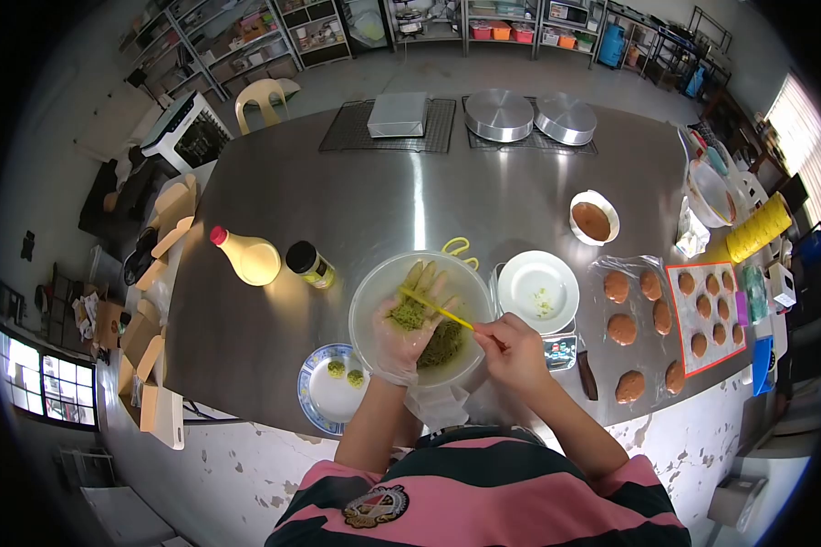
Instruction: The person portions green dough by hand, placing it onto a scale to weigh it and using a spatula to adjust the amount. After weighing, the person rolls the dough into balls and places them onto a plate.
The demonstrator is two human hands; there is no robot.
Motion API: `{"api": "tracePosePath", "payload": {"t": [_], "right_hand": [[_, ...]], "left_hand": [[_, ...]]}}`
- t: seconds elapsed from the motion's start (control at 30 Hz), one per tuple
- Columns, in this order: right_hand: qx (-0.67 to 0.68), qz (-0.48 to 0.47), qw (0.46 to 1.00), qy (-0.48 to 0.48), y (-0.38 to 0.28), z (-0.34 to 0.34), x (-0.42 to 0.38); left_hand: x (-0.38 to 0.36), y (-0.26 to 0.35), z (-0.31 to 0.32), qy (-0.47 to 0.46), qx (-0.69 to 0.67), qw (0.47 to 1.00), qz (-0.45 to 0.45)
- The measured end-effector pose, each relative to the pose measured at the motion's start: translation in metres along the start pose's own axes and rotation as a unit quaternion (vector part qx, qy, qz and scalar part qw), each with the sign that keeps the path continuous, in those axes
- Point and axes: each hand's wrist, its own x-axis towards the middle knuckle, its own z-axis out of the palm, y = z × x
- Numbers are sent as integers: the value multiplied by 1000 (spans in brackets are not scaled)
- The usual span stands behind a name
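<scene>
My left hand [401, 342], in a clear plastic glove, is palm up over a large translucent bowl [363, 319], with a clump of green mixture [408, 315] on it. My right hand [513, 351] is bare and pinches a yellow stick-like tool [442, 311], whose far end reaches across the left fingers. More green shreds [440, 345] lie in the bowl. Left of it, a blue-rimmed plate [315, 401] bears two small green balls [346, 372]. To the right, a white plate [511, 278] with a few crumbs rests on a digital scale [560, 354].
Brown rounds [622, 329] lie on plastic wrap, others on a red-edged mat [702, 360]. A dark-handled knife [587, 376], a bowl of brown dough [591, 221], a yellow bottle [249, 259], a black-capped jar [310, 264], yellow-handled scissors [457, 246] and metal pans [499, 115] are around.
</scene>
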Motion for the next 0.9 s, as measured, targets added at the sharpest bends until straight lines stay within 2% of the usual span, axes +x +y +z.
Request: {"api": "tracePosePath", "payload": {"t": [0.07, 0.13, 0.2, 0.3, 0.37, 0.43, 0.6, 0.7, 0.77, 0.9], "right_hand": [[-31, -11, 999, 3, -1, -5, 2], [-60, -22, 998, 7, -1, -12, 6], [-111, -107, 988, -7, 0, -19, 12], [-123, -145, 981, -34, -2, -28, 17], [-146, -147, 977, -53, -7, -39, 21], [-168, -150, 972, -73, -7, -45, 23], [-104, -44, 993, -43, -3, -41, 21], [-115, -69, 991, -14, 1, -22, 8], [-126, -66, 989, -29, -7, -14, 0], [-118, -68, 989, -61, -8, -7, -9]], "left_hand": [[-1, 1, 11, 28, -18, 999, -4], [-1, 3, 10, 12, -30, 999, -11], [-1, 3, 10, -5, -43, 999, -22], [0, 4, 10, -8, -39, 998, -38], [0, 4, 9, -19, 10, 999, -45], [-1, 3, 9, -10, -16, 998, -53], [-1, 1, 12, 32, -31, 998, -44], [2, -4, 10, 28, -52, 998, -27], [6, -6, 13, 45, -66, 996, 35], [14, -10, 9, 93, -25, 991, 88]]}}
